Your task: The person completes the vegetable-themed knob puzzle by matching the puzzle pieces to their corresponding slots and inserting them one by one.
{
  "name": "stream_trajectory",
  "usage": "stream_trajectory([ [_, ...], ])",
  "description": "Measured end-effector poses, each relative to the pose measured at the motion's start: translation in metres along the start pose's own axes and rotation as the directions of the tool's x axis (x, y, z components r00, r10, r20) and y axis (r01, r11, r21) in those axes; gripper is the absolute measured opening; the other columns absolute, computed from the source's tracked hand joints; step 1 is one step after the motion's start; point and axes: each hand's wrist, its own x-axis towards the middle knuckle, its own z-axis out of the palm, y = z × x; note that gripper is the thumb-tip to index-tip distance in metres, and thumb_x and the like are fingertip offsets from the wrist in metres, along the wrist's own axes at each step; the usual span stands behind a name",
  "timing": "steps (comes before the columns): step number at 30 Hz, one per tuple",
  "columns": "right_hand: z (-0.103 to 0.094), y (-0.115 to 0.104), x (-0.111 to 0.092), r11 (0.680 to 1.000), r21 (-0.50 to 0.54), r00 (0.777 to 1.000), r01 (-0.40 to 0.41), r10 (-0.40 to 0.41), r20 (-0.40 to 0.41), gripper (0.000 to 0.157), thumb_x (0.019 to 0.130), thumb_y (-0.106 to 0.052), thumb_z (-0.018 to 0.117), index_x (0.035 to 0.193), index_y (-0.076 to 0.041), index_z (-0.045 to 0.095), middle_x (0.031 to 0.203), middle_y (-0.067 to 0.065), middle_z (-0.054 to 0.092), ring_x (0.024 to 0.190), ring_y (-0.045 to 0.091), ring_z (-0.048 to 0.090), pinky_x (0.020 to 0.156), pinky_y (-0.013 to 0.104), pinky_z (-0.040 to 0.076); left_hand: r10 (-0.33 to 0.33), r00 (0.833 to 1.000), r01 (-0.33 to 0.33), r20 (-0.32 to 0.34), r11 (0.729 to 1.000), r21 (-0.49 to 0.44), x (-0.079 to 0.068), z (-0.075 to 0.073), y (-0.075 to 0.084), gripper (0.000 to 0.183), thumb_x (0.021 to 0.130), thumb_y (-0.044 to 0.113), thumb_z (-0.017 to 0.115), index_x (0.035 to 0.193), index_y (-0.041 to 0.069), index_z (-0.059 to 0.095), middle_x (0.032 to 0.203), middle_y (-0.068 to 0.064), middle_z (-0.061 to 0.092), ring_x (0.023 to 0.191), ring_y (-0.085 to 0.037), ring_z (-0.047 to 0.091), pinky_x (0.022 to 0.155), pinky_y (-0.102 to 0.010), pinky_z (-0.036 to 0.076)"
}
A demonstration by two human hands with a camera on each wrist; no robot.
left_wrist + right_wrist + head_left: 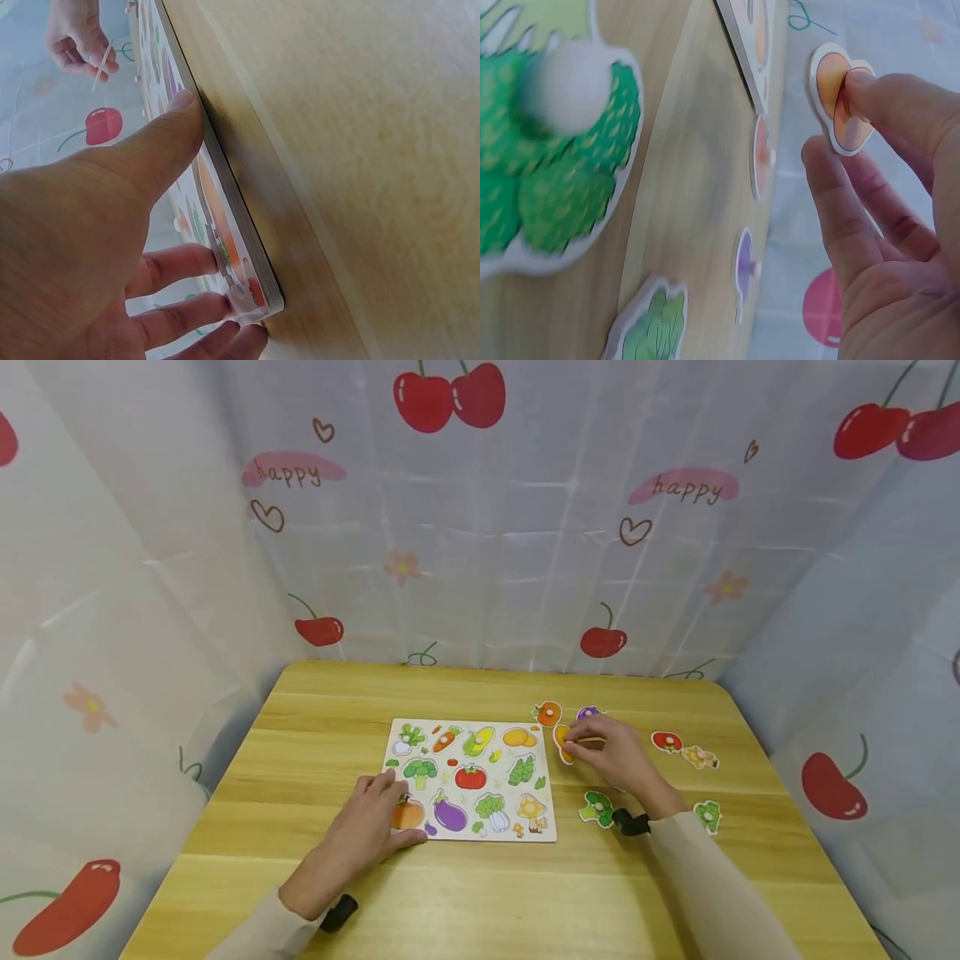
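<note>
A vegetable puzzle board (pixel 465 837) lies flat on the table. My left hand (pixel 366 818) rests on its near left corner, with the thumb along the front edge and the fingers over the left side, partly covering a pumpkin picture. Between thumb and fingers, my right hand (pixel 618 758) pinches an orange, two-lobed potato puzzle piece (pixel 561 745), just beyond the board's right edge. The right wrist view shows this potato piece (pixel 831 82) raised off the table. Radish, carrot and corn (pixel 480 742) in the board's back row bear white knobs.
Loose pieces lie right of the board: pumpkin (pixel 550 714), eggplant (pixel 587 713), tomato (pixel 667 742), mushroom (pixel 699 757), broccoli (pixel 597 808) and a green leafy one (pixel 707 816). Another green piece (pixel 656 326) is mostly hidden under my right hand in the head view. Printed curtains surround the table.
</note>
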Motion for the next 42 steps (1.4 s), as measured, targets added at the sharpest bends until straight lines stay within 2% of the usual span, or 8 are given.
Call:
stream_trajectory([
  [9,0.017,-0.009,0.019,1.000,-0.015,0.999,-0.014,0.015,0.039,0.017,0.104,-0.010,0.090,0.120,-0.007,0.086,0.125,0.013,0.086,0.117,0.035,0.086,0.099,0.050,0.073,0.000,1.000,0.000,-0.002,1.000,0.013,0.001,0.000,-0.001,0.083,0.093,0.058,0.097,0.150,0.004,0.071,0.168,-0.028,0.060,0.149,-0.050,0.058,0.124,-0.063,0.058],
  [15,0.030,-0.011,0.033,1.000,0.009,0.997,-0.002,0.001,0.076,0.012,0.104,-0.007,0.088,0.115,-0.002,0.086,0.121,0.014,0.084,0.114,0.033,0.085,0.100,0.049,0.073,0.000,1.000,0.000,-0.007,1.000,0.008,0.001,0.001,-0.001,0.082,0.092,0.057,0.098,0.149,0.004,0.072,0.168,-0.028,0.060,0.149,-0.049,0.058,0.124,-0.063,0.058],
  [20,0.039,-0.013,0.043,1.000,0.002,0.995,0.006,-0.006,0.104,0.009,0.104,-0.007,0.089,0.113,-0.005,0.087,0.119,0.011,0.082,0.112,0.028,0.081,0.104,0.049,0.072,0.002,1.000,-0.002,-0.011,1.000,0.012,0.001,0.002,-0.002,0.082,0.092,0.056,0.098,0.149,0.003,0.072,0.167,-0.028,0.061,0.149,-0.049,0.058,0.124,-0.062,0.058],
  [28,0.053,-0.013,0.057,0.998,-0.055,0.987,0.012,-0.003,0.159,0.009,0.107,-0.007,0.085,0.116,-0.007,0.087,0.123,0.011,0.083,0.115,0.029,0.080,0.107,0.052,0.071,0.008,1.000,-0.007,-0.013,1.000,0.009,0.000,0.001,-0.002,0.081,0.093,0.056,0.098,0.148,0.003,0.071,0.166,-0.027,0.062,0.148,-0.050,0.058,0.123,-0.063,0.058],
  [35,0.060,-0.013,0.061,0.992,-0.120,0.981,-0.031,0.053,0.186,0.012,0.108,-0.011,0.085,0.119,-0.012,0.089,0.128,0.009,0.086,0.115,0.026,0.077,0.108,0.051,0.069,0.010,1.000,-0.010,-0.007,1.000,0.011,0.001,0.000,-0.001,0.080,0.093,0.055,0.098,0.147,0.003,0.072,0.167,-0.028,0.061,0.148,-0.050,0.058,0.124,-0.063,0.057],
  [42,0.063,-0.016,0.064,0.991,-0.132,0.982,-0.009,0.034,0.187,0.012,0.109,-0.011,0.084,0.119,-0.010,0.090,0.127,0.010,0.087,0.112,0.027,0.079,0.105,0.051,0.069,-0.002,1.000,0.002,0.004,1.000,0.013,0.002,0.000,-0.001,0.081,0.092,0.055,0.098,0.149,0.003,0.071,0.167,-0.027,0.061,0.149,-0.050,0.058,0.125,-0.064,0.057],
])
